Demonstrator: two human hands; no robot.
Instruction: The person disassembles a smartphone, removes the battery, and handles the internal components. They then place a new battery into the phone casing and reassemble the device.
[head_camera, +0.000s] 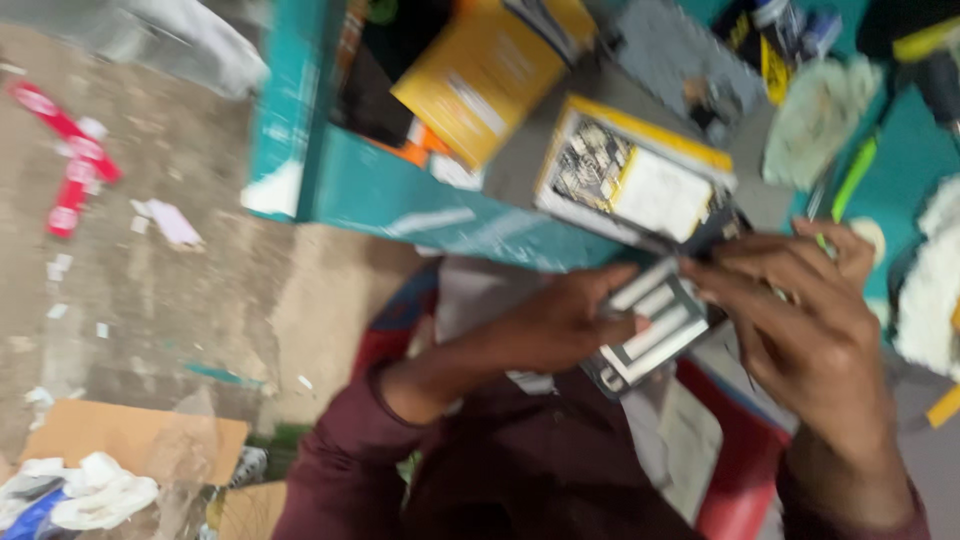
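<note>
Dark maroon long sleeves (340, 470)

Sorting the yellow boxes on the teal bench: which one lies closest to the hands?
The flat yellow-edged box with the dark patterned panel and white label, just above the hands. The plain yellow box sits farther up, tilted by the bench's corner.

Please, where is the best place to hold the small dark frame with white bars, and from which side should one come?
Probably by its two outer edges, coming from both sides: the frame is flat and tilted, and the left hand and right hand pinch it so. Its white bars look thin, so avoid pressing the middle. Blur hides finer detail.
</note>
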